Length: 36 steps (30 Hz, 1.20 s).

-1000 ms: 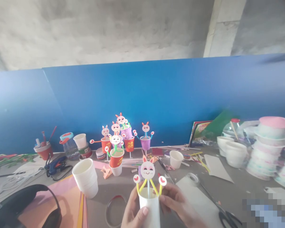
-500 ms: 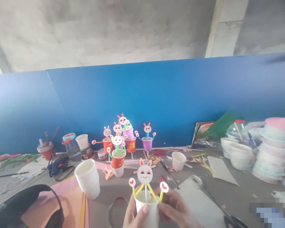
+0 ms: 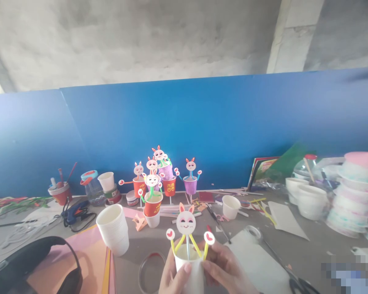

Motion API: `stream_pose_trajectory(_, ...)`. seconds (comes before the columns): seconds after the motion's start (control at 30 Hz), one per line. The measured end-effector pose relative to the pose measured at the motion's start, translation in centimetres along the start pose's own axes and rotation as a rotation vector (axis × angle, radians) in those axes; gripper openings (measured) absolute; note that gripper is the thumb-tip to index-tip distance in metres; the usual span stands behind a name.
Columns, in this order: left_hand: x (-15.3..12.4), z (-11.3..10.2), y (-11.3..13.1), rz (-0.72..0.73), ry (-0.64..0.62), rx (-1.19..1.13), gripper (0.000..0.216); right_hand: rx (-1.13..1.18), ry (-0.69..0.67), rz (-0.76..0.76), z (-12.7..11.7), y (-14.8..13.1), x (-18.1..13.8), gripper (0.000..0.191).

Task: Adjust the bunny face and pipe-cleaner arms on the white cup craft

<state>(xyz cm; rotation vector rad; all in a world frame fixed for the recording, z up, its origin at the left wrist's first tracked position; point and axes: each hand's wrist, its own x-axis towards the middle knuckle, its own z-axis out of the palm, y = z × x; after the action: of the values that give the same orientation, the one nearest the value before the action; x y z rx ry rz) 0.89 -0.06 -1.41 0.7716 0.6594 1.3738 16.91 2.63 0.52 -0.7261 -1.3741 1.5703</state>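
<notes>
**White paper cup with a rabbit figure held in both hands at the near edge**

Black plastic, a curved headset band, is seen at the lower left, lying on pink and orange paper sheets. Behind it, on the grey table, a blue glue gun with its black cord is found, and further back a red pot of brushes and a clear jar. A stack of white cups is set just right of the paper sheets, with a clear tape ring lying flat near it.

At the bottom centre, the white paper cup is held upright just above the table's near edge. It is gripped from the left by the left hand, thumb pressed on its front wall, and from the right by the right hand, fingers curled against its side. A rabbit face on a straw is seen rising from the cup, flanked by yellow arms tipped with heart discs.

Behind, against the blue board, a cluster of finished rabbit cups in red and purple is arranged. A single small white cup is stood to their right. Scissors are seen near the lower right, and stacked bowls are piled at the far right.
</notes>
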Motion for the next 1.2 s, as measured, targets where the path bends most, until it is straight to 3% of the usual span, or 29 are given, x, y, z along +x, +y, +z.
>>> stream_pose_trajectory(0.13,0.03,0.21,-0.19,0.010,-0.079,-0.041,0.081,-0.010,0.048,-0.015,-0.31,0.47,0.14,0.042)
stream_pose_trajectory(0.37,-0.27,0.33,0.27,0.011,0.002,0.039,0.077,-0.010,0.065,-0.012,-0.20,0.16,0.07,0.049)
stream_pose_trajectory(0.67,-0.35,0.46,0.16,-0.002,-0.022,-0.003,0.080,0.043,0.046,-0.028,-0.34,0.65,0.19,0.044)
stream_pose_trajectory(0.9,-0.31,0.07,0.06,0.051,0.037,0.052,0.077,0.000,0.041,-0.043,-0.43,0.13,0.03,0.048)
stream_pose_trajectory(1.2,-0.29,-0.18,-0.22,0.014,0.013,0.019,0.080,0.037,0.093,-0.021,-0.19,0.26,0.02,0.051)
